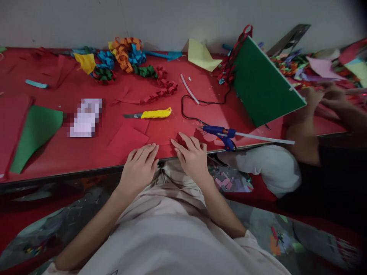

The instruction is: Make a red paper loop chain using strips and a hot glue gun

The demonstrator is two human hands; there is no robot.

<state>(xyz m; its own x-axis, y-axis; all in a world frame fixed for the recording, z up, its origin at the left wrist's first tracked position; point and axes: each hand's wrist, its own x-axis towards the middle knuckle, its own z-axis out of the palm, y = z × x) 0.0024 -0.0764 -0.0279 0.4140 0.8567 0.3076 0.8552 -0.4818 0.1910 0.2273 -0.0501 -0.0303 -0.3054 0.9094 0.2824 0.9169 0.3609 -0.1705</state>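
At the front edge of the red table, a sheet of red paper lies between my two hands, hard to tell from the red surface. My left hand has its fingers bent together on the paper's left side, thumb tucked low. On the right side, the index finger and thumb of my right hand close on the paper while its other fingers spread forward. More red paper lies beside my left fingertips. Beyond my hands rests a yellow box cutter with its blade out. A blue glue gun lies right of my right hand.
A white phone-like blurred object and green paper lie left. Curled paper garlands run along the back. A green board leans at right. Another person's hands work beyond it. A black cord crosses the table.
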